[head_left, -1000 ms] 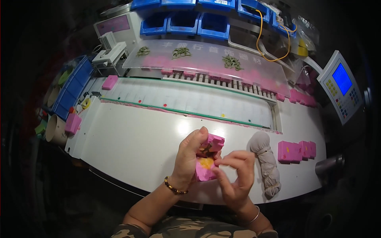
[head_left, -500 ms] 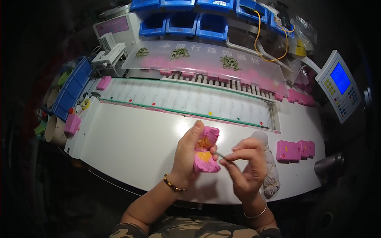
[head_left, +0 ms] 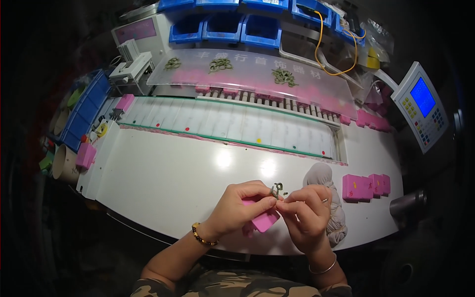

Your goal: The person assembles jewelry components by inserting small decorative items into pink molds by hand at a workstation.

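Over the front of the white worktop, my left hand (head_left: 240,208) is closed round a pink rubber mould (head_left: 267,221), whose inner faces are turned out of sight. A small dark green piece (head_left: 279,187) with a loop at its top, which looks like wax, sticks up between the fingertips of both hands. My right hand (head_left: 308,215) pinches this piece low down between thumb and forefinger; its other fingers are curled. The left thumb and forefinger meet it from the other side. My fingertips hide the lower part of the piece.
A bundled grey cloth (head_left: 324,198) lies beside my right hand, with pink moulds (head_left: 357,188) beyond. Green pieces (head_left: 283,76) sit in heaps on a translucent shelf (head_left: 247,74) at the back. A control panel (head_left: 422,106) stands right, a cardboard tube (head_left: 64,163) left.
The mould lay spread with its orange-stained inside showing; now it is turned over, lower in my left hand. My right hand has moved in, and the green piece now stands between both hands.
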Motion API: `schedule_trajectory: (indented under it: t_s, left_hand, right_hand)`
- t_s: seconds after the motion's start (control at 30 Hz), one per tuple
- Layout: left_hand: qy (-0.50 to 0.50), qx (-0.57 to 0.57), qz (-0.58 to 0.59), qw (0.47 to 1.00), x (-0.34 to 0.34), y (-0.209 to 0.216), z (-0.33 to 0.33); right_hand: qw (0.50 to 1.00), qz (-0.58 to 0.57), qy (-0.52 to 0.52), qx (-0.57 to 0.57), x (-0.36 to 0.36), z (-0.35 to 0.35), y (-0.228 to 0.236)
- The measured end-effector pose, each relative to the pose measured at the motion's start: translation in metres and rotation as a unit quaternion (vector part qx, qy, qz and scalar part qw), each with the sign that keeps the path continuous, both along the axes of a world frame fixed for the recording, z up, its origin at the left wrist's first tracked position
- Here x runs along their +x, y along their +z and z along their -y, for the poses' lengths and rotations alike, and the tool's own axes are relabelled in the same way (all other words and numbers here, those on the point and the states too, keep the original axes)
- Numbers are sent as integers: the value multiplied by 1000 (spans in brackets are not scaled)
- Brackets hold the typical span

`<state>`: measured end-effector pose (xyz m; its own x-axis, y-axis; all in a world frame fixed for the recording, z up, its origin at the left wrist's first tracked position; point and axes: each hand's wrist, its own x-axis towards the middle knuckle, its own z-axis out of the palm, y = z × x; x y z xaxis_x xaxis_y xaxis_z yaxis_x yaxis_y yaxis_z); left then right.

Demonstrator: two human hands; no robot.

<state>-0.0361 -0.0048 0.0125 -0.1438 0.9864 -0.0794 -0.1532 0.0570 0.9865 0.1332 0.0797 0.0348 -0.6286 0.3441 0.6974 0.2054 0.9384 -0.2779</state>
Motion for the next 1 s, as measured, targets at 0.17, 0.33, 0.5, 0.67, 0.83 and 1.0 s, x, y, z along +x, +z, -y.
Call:
schedule_trajectory:
  t_s: [0.17,0.33,0.5,0.67,0.83,1.0]
  left_hand:
    - [99,197,-293,930,4,-7,-3]
    - [127,194,-386,893,5,-3,-2]
    - [77,46,-93,992,5,-8,3]
    - [26,-79,132,988,3,-9,3]
    - [59,-56,58,995,9,-13,6]
    - [123,38,-128,983,13,-16,7]
  right_hand:
    - [988,30,25,-148,-1,-7,-5]
    - [954,31,-3,-298,4,-15,-14]
    - [949,7,-41,-312,4,-14,-12]
    - [796,-109,54,-593,1,-4,-16]
    - [784,-119,62,-606,-7,3,-15]
    - [828,-96,56,-550,-9,6,-24]
